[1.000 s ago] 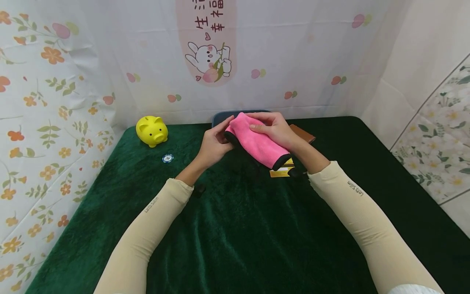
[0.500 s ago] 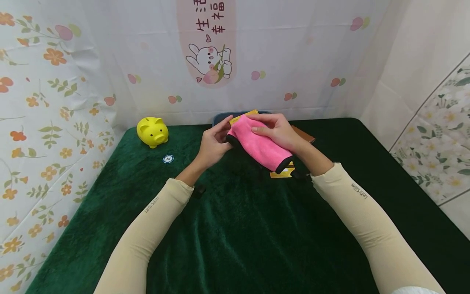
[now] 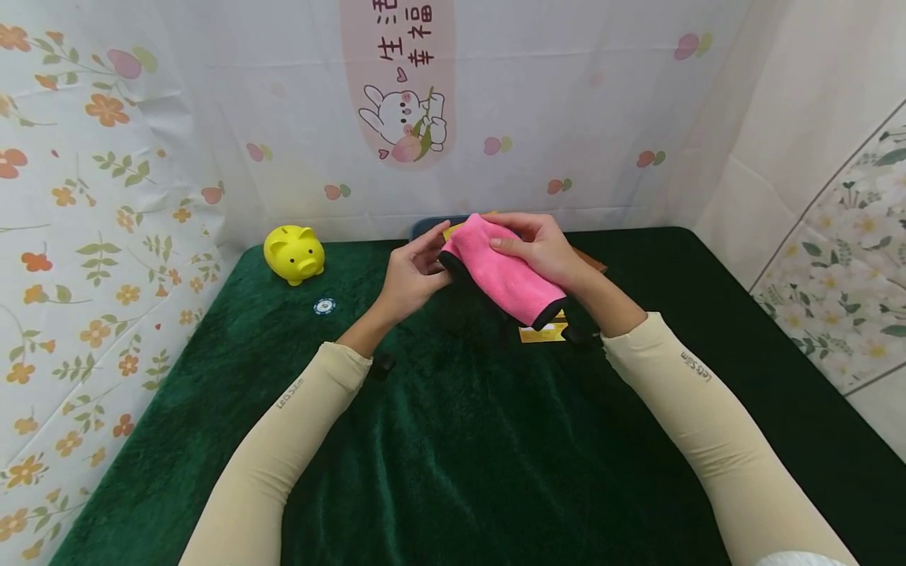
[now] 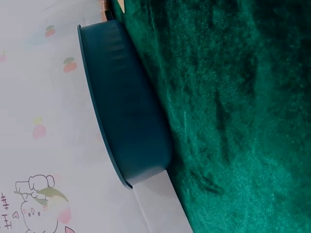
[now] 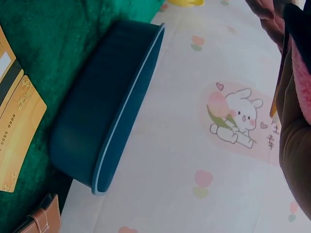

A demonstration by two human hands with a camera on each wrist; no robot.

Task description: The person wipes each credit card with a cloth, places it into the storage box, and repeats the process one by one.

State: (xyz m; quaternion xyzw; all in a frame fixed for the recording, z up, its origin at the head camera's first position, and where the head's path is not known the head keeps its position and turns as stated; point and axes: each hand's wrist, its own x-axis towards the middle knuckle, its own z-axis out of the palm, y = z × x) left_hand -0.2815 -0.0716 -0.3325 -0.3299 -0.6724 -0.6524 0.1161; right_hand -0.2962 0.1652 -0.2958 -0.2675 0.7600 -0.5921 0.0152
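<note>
A pink cloth (image 3: 502, 275) with black edging hangs from my right hand (image 3: 541, 248), whose thumb presses it from the near side. Behind the cloth shows the top of a yellow bank card (image 3: 451, 230); the rest of the card is covered. My left hand (image 3: 413, 275) holds the card's left end, with its fingers up along that side and the thumb below. Both hands are raised over the far part of the table. In the right wrist view, part of the right hand (image 5: 296, 145) and the pink cloth (image 5: 302, 87) show at the right edge.
Behind the hands stands a dark blue basin (image 5: 92, 97) against the printed curtain. Gold cards (image 3: 543, 332) lie under the cloth's right end, near a brown wallet (image 3: 593, 262). A yellow piggy bank (image 3: 293, 255) and a poker chip (image 3: 324, 306) are at the left.
The yellow card's edge came into view above the cloth half a second ago. Since then the cloth and right hand have shifted slightly right and up along it, while the left hand stays nearly still.
</note>
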